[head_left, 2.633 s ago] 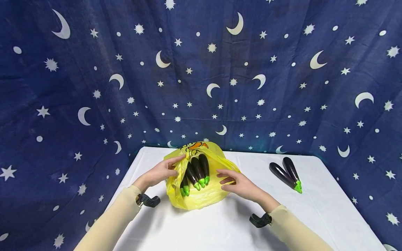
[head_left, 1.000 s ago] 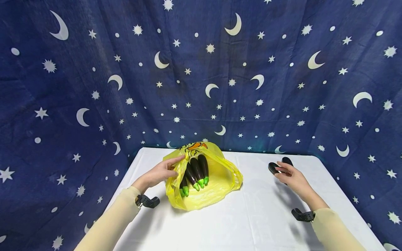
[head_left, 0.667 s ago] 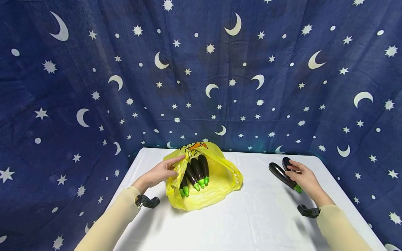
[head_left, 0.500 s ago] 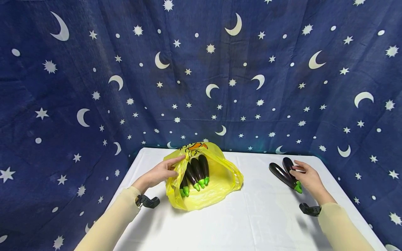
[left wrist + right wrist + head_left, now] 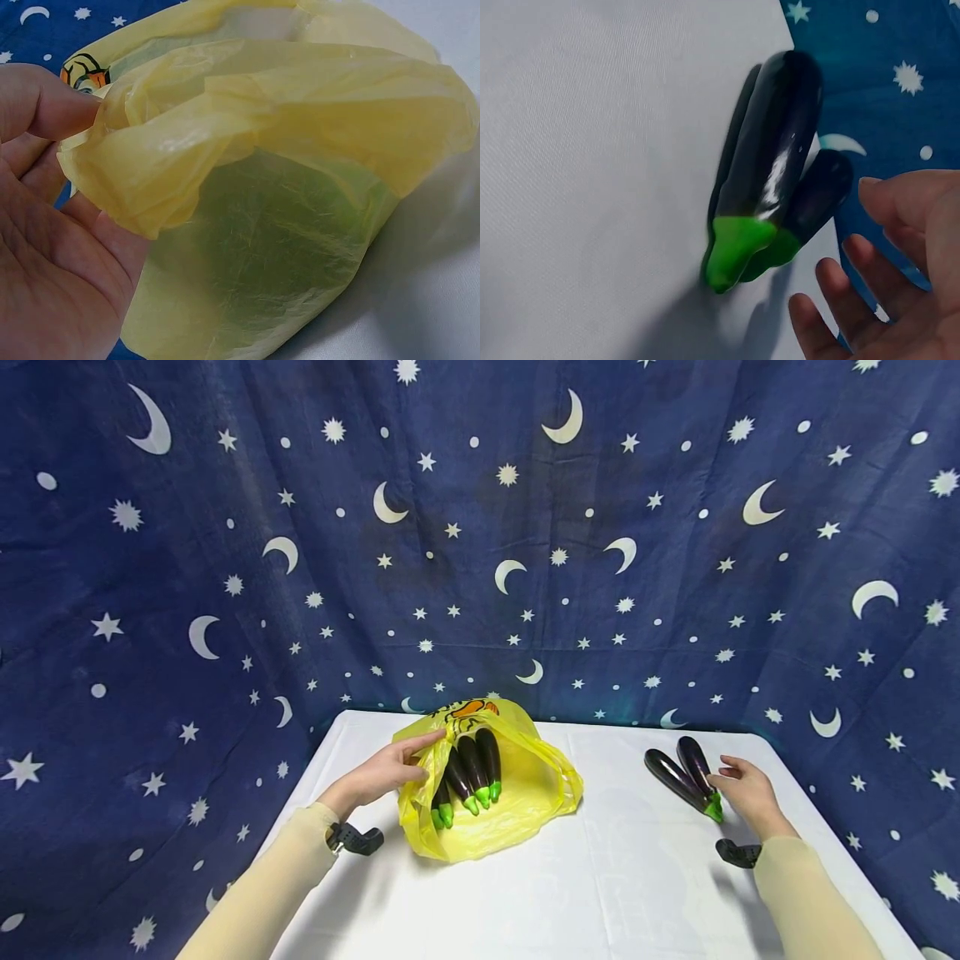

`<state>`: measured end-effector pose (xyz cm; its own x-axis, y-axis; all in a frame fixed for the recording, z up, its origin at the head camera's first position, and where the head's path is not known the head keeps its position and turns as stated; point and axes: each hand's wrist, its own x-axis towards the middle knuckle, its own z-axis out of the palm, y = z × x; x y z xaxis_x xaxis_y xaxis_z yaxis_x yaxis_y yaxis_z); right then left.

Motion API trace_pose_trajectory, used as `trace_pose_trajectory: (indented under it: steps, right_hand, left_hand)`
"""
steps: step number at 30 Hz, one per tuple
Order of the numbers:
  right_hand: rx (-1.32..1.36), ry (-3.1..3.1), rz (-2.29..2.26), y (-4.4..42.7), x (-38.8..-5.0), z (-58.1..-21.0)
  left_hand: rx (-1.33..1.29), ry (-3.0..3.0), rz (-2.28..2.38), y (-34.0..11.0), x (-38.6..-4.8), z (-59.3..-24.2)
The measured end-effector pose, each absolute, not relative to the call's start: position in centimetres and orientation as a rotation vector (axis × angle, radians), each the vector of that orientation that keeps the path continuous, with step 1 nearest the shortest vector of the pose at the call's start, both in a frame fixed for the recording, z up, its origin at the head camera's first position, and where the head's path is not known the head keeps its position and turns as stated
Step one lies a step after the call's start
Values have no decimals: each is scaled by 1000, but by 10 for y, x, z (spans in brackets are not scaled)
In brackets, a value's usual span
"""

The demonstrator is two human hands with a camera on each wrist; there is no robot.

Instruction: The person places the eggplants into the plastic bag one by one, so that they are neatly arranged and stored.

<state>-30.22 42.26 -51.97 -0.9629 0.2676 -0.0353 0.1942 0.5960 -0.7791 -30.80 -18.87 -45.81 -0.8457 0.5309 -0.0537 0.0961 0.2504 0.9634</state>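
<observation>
In the head view, a yellow plastic bag (image 5: 510, 827) lies on its side with its mouth towards me. Several dark purple eggplants (image 5: 472, 768) with green stems are inside it. My left hand (image 5: 378, 777) grips the left edge of the bag's mouth; in the left wrist view the crumpled rim sits between thumb and fingers. Two more eggplants (image 5: 678, 777) lie together in a V on the right, stem ends meeting. My right hand (image 5: 750, 793) hovers just right of them, holding nothing. Its fingers (image 5: 862, 270) are spread apart from the eggplants (image 5: 772, 142) in the right wrist view.
A white cloth covers the table (image 5: 600, 877). Dark blue fabric (image 5: 480, 527) with moons and stars rises behind and at both sides. Both wrists carry a black strap-on camera (image 5: 356, 840).
My right hand has left the bag's right edge, passed over the two eggplants and come to their right side. The eggplants show little movement. My left hand stays on the bag.
</observation>
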Motion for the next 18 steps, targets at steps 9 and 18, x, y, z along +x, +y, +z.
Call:
trace_pose_trajectory:
  steps: [9,18]
  right_hand:
    - [-475,-2792,1288,426,-308,-525]
    - [-409,-2831,1272,426,-311,-529]
  left_hand:
    - [585,2158,1619,-189,-309,-458]
    - [578,2149,1628,-189,-308,-458]
